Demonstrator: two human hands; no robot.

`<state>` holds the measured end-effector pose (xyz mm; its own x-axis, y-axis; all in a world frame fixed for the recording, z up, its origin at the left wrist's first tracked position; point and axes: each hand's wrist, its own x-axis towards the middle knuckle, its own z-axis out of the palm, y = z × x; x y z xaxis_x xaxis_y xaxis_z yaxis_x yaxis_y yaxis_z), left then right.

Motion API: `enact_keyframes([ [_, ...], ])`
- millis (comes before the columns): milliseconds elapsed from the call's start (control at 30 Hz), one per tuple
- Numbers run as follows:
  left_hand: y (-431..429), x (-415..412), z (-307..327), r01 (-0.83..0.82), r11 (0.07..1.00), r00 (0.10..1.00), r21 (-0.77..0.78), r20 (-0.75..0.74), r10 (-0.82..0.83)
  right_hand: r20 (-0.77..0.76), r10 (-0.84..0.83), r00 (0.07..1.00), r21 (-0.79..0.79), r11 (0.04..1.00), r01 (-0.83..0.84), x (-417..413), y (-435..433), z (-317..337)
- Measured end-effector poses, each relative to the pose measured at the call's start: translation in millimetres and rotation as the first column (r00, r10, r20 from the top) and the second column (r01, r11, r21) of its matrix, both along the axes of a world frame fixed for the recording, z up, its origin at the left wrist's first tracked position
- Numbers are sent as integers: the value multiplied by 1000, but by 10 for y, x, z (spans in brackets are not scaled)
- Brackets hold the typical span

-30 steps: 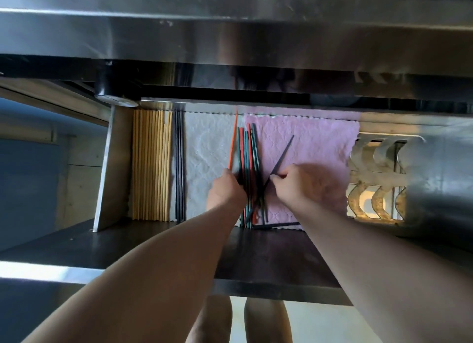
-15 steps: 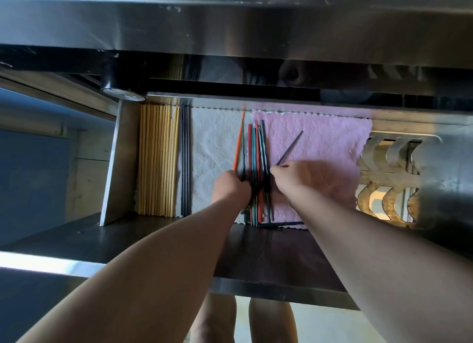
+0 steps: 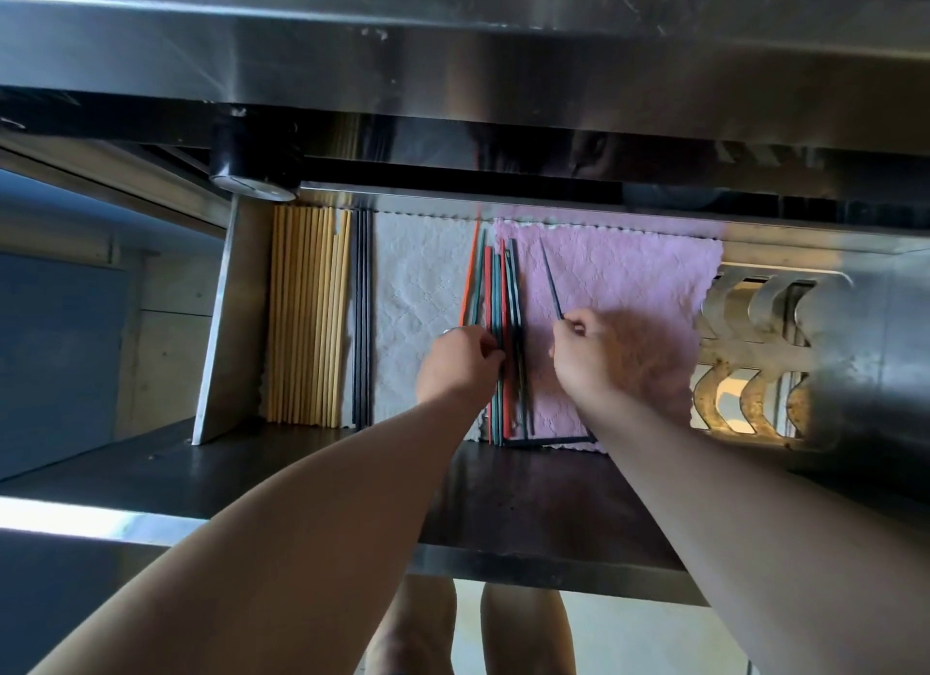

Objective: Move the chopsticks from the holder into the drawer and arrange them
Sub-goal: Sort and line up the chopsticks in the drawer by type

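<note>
An open steel drawer (image 3: 221, 322) is lined with a white cloth (image 3: 417, 292) and a pink cloth (image 3: 629, 281). A bundle of red, teal and dark chopsticks (image 3: 498, 292) lies lengthwise where the two cloths meet. My left hand (image 3: 460, 362) grips this bundle from its left side. My right hand (image 3: 589, 352) pinches a single dark chopstick (image 3: 550, 281), whose tip points up and to the left over the pink cloth. Another dark chopstick (image 3: 548, 442) lies crosswise at the drawer's near edge.
Pale wooden chopsticks (image 3: 309, 317) fill the drawer's left end, with black chopsticks (image 3: 362, 317) beside them. A perforated metal holder (image 3: 755, 352) lies at the right end. A steel counter edge (image 3: 453, 60) overhangs the drawer. A round dial (image 3: 251, 188) sits above left.
The single dark chopstick in my right hand has swung from leaning right to leaning left, closer to parallel with the bundle. My left hand stays on the bundle.
</note>
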<state>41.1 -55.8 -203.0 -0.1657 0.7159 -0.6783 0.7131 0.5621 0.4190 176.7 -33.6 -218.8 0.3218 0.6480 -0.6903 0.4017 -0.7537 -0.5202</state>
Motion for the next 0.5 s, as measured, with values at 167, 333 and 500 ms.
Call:
enact_keyframes([
  [167,35,170,-21,-13,1000,993,11,-119,14,-7,1,1000,-4,1000,-1,14,-46,-21],
  [333,33,246,-23,-4,1000,989,-8,-150,3,-13,21,1000,6,1000,-21,35,-94,-21],
  [500,22,103,-40,-86,994,992,-62,-99,80,47,183,982,-1,983,-183,-49,-83,-6],
])
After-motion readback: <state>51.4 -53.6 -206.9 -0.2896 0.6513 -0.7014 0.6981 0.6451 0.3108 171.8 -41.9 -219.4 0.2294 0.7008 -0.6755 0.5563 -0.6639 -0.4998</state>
